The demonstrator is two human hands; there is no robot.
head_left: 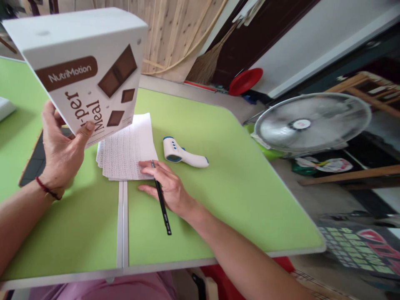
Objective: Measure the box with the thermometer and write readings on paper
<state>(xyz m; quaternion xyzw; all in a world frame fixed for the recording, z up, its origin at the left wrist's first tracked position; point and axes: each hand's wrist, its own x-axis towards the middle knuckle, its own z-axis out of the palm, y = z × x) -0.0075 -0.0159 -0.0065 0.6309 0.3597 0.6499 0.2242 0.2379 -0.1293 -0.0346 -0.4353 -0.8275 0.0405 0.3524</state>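
My left hand [64, 146] grips the lower end of a white box [103, 100] with brown bars printed on it and the word NutriMotion. The box is raised above the table and tilted. My right hand [168, 185] has a slim black pen [161, 200] lying across its fingers. Its fingertips touch the right edge of a stack of paper sheets [125, 156] covered in rows of small marks. Part of the stack is hidden behind the box. Just beyond that hand lies a white and blue infrared thermometer [184, 153].
All this is on a green table [243, 204] with a seam down the middle. A dark flat panel [36, 160] lies partly behind my left hand. A floor fan [312, 123] stands off the right edge. Farther back are a red basin [245, 81] and a broom [206, 62].
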